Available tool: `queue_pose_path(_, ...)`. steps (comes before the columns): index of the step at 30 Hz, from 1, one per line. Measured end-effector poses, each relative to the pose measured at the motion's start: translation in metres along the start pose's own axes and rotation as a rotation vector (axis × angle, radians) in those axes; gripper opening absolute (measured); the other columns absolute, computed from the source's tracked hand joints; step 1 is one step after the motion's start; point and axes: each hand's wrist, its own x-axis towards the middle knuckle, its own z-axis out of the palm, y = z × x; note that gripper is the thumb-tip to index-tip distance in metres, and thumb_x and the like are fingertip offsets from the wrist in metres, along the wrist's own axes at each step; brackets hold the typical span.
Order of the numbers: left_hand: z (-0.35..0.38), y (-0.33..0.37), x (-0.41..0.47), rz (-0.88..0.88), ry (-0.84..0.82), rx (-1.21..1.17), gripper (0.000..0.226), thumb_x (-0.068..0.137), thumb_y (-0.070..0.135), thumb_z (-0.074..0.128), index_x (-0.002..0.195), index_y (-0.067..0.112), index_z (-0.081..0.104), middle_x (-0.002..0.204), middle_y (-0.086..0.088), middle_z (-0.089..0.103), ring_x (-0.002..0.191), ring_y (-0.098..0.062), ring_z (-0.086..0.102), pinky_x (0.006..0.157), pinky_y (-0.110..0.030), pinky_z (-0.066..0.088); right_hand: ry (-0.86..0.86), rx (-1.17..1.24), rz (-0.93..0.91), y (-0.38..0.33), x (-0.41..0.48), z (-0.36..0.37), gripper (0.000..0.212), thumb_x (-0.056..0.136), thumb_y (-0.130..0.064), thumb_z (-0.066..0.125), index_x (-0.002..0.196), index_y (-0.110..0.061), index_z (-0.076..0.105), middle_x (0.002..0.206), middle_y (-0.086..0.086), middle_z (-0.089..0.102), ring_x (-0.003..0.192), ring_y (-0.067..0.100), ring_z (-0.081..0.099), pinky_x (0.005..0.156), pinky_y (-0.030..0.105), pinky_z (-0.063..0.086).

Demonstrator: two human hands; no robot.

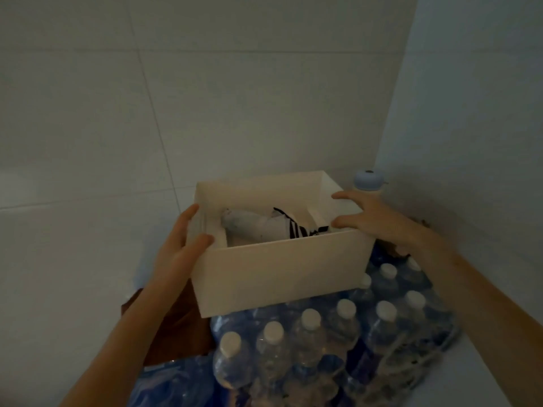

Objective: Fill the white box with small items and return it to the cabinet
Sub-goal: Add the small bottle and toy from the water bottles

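Observation:
The white box point(282, 268) is open-topped and sits tilted on a wrapped pack of water bottles. Inside it lie white items with black stripes point(276, 226), partly hidden by the box walls. My left hand point(182, 245) grips the box's left wall, thumb over the rim. My right hand point(370, 215) is at the right wall with fingers spread, thumb and a finger over the rim; how firmly it holds the box is unclear. The light is dim.
A shrink-wrapped pack of water bottles with white caps point(332, 333) fills the lower middle and right. A brown object point(176, 324) lies under my left forearm. A bottle with a light-blue lid point(367, 179) stands behind the box. White tiled walls surround the corner.

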Motion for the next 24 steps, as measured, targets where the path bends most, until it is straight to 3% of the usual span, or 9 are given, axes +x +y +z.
queue_pose_path(2, 0.0, 0.002, -0.002, 0.0, 0.007, -0.043, 0.06, 0.084, 0.024, 0.062, 0.14, 0.034, 0.043, 0.123, 0.01, 0.05, 0.084, 0.02, 0.053, 0.065, -0.004, 0.039, -0.037, 0.029, -0.045, 0.002, 0.005, 0.0, 0.065, 0.08, -0.052, 0.065, 0.137, -0.044, 0.035, 0.14, -0.009, 0.036, 0.117, 0.012, 0.038, 0.078, 0.022, 0.036)
queue_pose_path(5, 0.0, 0.0, -0.001, -0.051, 0.031, -0.034, 0.064, 0.072, 0.035, 0.057, 0.135, 0.042, 0.047, 0.133, 0.007, 0.051, 0.104, -0.006, 0.056, 0.085, -0.024, 0.044, -0.117, 0.183, -0.115, 0.009, 0.009, -0.011, 0.06, 0.085, -0.057, 0.055, 0.137, -0.051, 0.028, 0.142, -0.012, 0.034, 0.123, 0.012, 0.043, 0.098, 0.035, 0.04)
queue_pose_path(7, 0.0, -0.002, 0.001, -0.083, 0.05, -0.061, 0.061, 0.069, 0.036, 0.059, 0.129, 0.048, 0.051, 0.135, 0.004, 0.052, 0.116, -0.02, 0.054, 0.097, -0.04, 0.043, -0.082, 0.348, -0.081, 0.023, 0.008, -0.024, 0.054, 0.085, -0.055, 0.056, 0.135, -0.05, 0.035, 0.134, -0.007, 0.047, 0.107, 0.012, 0.058, 0.09, 0.038, 0.051)
queue_pose_path(9, 0.0, -0.003, 0.001, -0.102, 0.05, -0.066, 0.059, 0.067, 0.04, 0.06, 0.123, 0.055, 0.053, 0.136, 0.003, 0.052, 0.118, -0.024, 0.053, 0.1, -0.047, 0.041, 0.019, 0.443, -0.066, 0.047, 0.007, -0.038, 0.042, 0.084, -0.049, 0.06, 0.125, -0.045, 0.051, 0.118, -0.006, 0.062, 0.091, 0.012, 0.066, 0.078, 0.034, 0.058)
queue_pose_path(12, 0.001, -0.004, 0.001, -0.123, 0.045, -0.071, 0.059, 0.065, 0.043, 0.061, 0.122, 0.056, 0.053, 0.132, 0.006, 0.055, 0.111, -0.02, 0.057, 0.089, -0.042, 0.046, 0.228, 0.214, -0.175, 0.086, 0.003, -0.049, 0.023, 0.087, -0.045, 0.06, 0.11, -0.041, 0.06, 0.102, -0.018, 0.064, 0.088, 0.002, 0.063, 0.075, 0.024, 0.054)
queue_pose_path(14, 0.002, -0.005, 0.002, -0.123, 0.046, -0.083, 0.058, 0.067, 0.04, 0.061, 0.123, 0.055, 0.054, 0.128, 0.011, 0.057, 0.109, -0.017, 0.058, 0.086, -0.038, 0.046, 0.297, 0.104, -0.182, 0.107, 0.001, -0.05, 0.033, 0.088, -0.037, 0.064, 0.12, -0.031, 0.059, 0.108, -0.015, 0.062, 0.094, 0.003, 0.059, 0.081, 0.03, 0.051)
queue_pose_path(17, 0.003, -0.005, 0.004, -0.118, 0.039, -0.102, 0.056, 0.071, 0.035, 0.059, 0.123, 0.053, 0.055, 0.123, 0.015, 0.059, 0.107, -0.015, 0.059, 0.086, -0.039, 0.047, 0.275, -0.15, -0.183, 0.127, -0.001, -0.049, 0.057, 0.082, -0.042, 0.067, 0.134, -0.03, 0.049, 0.121, -0.002, 0.062, 0.104, 0.018, 0.059, 0.083, 0.033, 0.048)
queue_pose_path(20, 0.002, -0.007, 0.005, -0.114, 0.032, -0.116, 0.056, 0.071, 0.033, 0.059, 0.124, 0.052, 0.055, 0.124, 0.013, 0.06, 0.104, -0.012, 0.061, 0.084, -0.038, 0.047, 0.215, -0.38, -0.081, 0.138, -0.001, -0.046, 0.076, 0.073, -0.055, 0.066, 0.139, -0.03, 0.038, 0.13, 0.002, 0.056, 0.114, 0.029, 0.051, 0.096, 0.046, 0.042)
queue_pose_path(24, 0.001, -0.01, 0.005, -0.104, 0.012, -0.125, 0.058, 0.071, 0.038, 0.061, 0.126, 0.052, 0.052, 0.126, 0.011, 0.059, 0.109, -0.019, 0.06, 0.09, -0.046, 0.047, 0.219, -0.381, -0.006, 0.145, -0.002, -0.04, 0.059, 0.072, -0.057, 0.067, 0.121, -0.028, 0.052, 0.124, 0.0, 0.057, 0.118, 0.03, 0.045, 0.098, 0.047, 0.039)
